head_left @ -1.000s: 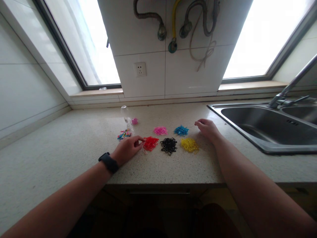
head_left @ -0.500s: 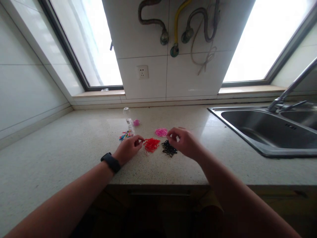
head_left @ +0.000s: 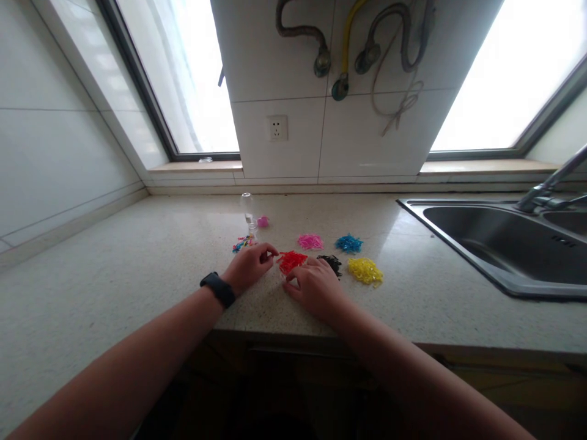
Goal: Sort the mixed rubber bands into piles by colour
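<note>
Red band-like pieces, gathered in a loose red pile (head_left: 292,261), are found between the two hands, on a pale speckled table (head_left: 151,263). The near right edge of this pile is met by the fingers of the right hand (head_left: 321,290), which are bent, with thumb and forefinger set near each other; whether a piece is pinched there cannot be told. The left hand (head_left: 250,266) is placed just beside the pile's left side, its fingers curled and the tips of thumb and forefinger brought near each other; whether anything is gripped cannot be told. A dark watch (head_left: 217,289) is worn on the left wrist.

Beyond the right hand's knuckles, a black pile (head_left: 332,264) is partly covered from view. To the right of that hand, a yellow pile (head_left: 365,271) is laid out, with a blue pile (head_left: 349,243) farther beyond it. A pink pile (head_left: 310,241) is set past the fingertips of the right hand, behind the red one. Just beyond the left hand, a mixed-colour pile (head_left: 243,242) is partly hidden; farther past it, a clear container (head_left: 246,208) is seen, with a small pink object (head_left: 263,222) beside it. Well to the right of both hands, a steel sink (head_left: 499,281) is fitted.
</note>
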Demonstrator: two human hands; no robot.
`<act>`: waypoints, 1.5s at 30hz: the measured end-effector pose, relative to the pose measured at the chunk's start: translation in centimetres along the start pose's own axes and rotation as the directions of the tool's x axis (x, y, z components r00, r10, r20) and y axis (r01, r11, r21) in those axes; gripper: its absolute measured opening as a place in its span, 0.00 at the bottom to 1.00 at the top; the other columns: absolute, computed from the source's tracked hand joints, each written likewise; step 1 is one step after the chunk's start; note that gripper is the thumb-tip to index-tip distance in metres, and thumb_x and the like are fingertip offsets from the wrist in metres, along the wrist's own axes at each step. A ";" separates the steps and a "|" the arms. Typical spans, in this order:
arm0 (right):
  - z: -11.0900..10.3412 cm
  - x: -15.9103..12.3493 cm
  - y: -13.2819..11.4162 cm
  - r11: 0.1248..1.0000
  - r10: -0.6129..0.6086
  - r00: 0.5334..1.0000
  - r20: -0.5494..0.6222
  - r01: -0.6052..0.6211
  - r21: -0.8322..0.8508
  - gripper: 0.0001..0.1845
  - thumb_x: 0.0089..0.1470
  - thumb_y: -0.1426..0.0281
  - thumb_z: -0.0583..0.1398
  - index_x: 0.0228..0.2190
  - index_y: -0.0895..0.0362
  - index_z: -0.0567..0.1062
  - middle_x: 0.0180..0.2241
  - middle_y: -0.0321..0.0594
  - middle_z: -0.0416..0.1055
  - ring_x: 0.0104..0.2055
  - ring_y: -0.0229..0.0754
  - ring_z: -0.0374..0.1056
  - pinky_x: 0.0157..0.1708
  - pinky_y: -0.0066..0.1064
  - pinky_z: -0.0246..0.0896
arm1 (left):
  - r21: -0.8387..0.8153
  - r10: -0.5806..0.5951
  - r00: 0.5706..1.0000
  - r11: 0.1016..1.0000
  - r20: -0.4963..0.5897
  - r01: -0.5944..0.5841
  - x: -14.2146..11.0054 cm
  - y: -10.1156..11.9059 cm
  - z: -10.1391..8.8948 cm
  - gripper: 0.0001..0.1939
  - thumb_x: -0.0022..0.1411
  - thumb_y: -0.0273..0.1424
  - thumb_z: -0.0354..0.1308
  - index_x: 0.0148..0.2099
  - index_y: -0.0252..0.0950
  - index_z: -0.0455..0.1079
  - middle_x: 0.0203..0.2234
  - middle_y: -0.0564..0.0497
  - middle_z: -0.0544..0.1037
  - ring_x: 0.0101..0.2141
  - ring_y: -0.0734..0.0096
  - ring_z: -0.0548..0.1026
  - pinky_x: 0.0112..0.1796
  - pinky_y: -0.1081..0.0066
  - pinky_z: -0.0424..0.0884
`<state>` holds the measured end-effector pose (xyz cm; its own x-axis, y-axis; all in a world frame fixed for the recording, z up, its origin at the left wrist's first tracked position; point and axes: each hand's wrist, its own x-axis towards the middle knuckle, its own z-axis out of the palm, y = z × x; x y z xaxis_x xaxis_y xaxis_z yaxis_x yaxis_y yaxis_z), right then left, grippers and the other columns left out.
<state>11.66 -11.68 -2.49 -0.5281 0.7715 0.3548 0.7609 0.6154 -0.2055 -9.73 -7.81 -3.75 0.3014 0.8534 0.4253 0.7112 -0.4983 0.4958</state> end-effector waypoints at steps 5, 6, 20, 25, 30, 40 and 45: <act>0.3 0.2 -0.5 0.997 0.027 1.000 0.008 -0.026 -0.079 0.15 0.60 0.60 0.58 0.33 0.54 0.81 0.31 0.44 0.79 0.41 0.50 0.69 0.42 0.39 0.51 | -0.003 -0.002 1.000 1.000 0.005 0.002 0.0 -0.1 0.1 0.09 0.60 0.26 0.56 0.41 0.34 0.76 0.21 0.56 0.68 0.23 0.75 0.66 0.27 0.75 0.61; 0.4 0.3 -0.5 0.996 0.029 1.000 0.006 -0.028 -0.088 0.15 0.60 0.60 0.58 0.32 0.54 0.81 0.31 0.44 0.79 0.40 0.50 0.69 0.42 0.40 0.51 | -0.004 -0.003 1.000 1.000 0.008 0.003 0.0 -0.1 0.1 0.09 0.60 0.26 0.56 0.41 0.34 0.76 0.21 0.56 0.68 0.23 0.75 0.66 0.27 0.75 0.61; -1.5 -0.1 0.8 0.995 -0.096 0.985 -0.140 0.097 0.000 0.11 0.61 0.63 0.59 0.33 0.52 0.81 0.30 0.40 0.78 0.37 0.45 0.67 0.44 0.38 0.51 | -0.012 0.006 1.000 1.000 -0.003 -0.006 -0.1 -0.1 0.1 0.09 0.60 0.27 0.55 0.41 0.35 0.75 0.21 0.55 0.69 0.23 0.75 0.66 0.27 0.74 0.61; -6.6 0.9 3.3 0.967 -0.173 0.952 -0.254 0.213 0.140 0.10 0.59 0.63 0.60 0.34 0.52 0.81 0.25 0.36 0.73 0.32 0.40 0.65 0.42 0.35 0.55 | -0.011 -0.009 1.000 1.000 -0.002 0.009 -0.2 -0.2 0.2 0.10 0.61 0.28 0.55 0.42 0.35 0.75 0.21 0.55 0.69 0.23 0.75 0.66 0.27 0.74 0.60; -9.8 2.5 8.0 0.908 0.095 0.947 -0.308 0.045 0.417 0.13 0.54 0.58 0.63 0.32 0.55 0.82 0.21 0.34 0.66 0.24 0.34 0.57 0.27 0.31 0.54 | -0.026 -0.007 1.000 1.000 -0.004 0.007 -0.2 -0.3 0.2 0.09 0.62 0.28 0.55 0.42 0.35 0.75 0.21 0.55 0.69 0.23 0.75 0.66 0.27 0.74 0.61; -6.3 2.0 16.1 0.612 0.541 0.743 -0.393 -0.027 0.791 0.17 0.45 0.58 0.68 0.31 0.58 0.81 0.19 0.31 0.63 0.21 0.31 0.51 0.20 0.28 0.44 | -0.013 -0.009 1.000 1.000 0.017 0.009 -0.3 -0.6 0.5 0.10 0.63 0.29 0.54 0.43 0.35 0.75 0.23 0.54 0.71 0.24 0.75 0.66 0.27 0.73 0.61; -5.9 2.0 16.4 0.369 0.587 0.753 -0.299 0.080 0.926 0.14 0.42 0.60 0.70 0.28 0.57 0.80 0.16 0.28 0.56 0.18 0.30 0.47 0.18 0.28 0.39 | 0.023 -0.021 0.999 1.000 0.039 0.020 -0.3 -0.5 0.4 0.10 0.63 0.31 0.54 0.43 0.36 0.74 0.23 0.55 0.70 0.24 0.74 0.67 0.28 0.72 0.61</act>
<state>25.30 -1.01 0.25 0.1617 0.8935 0.4190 -0.1107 0.4383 -0.8920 -9.93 -7.76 -4.42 0.3111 0.8688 0.3852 0.7315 -0.4777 0.4866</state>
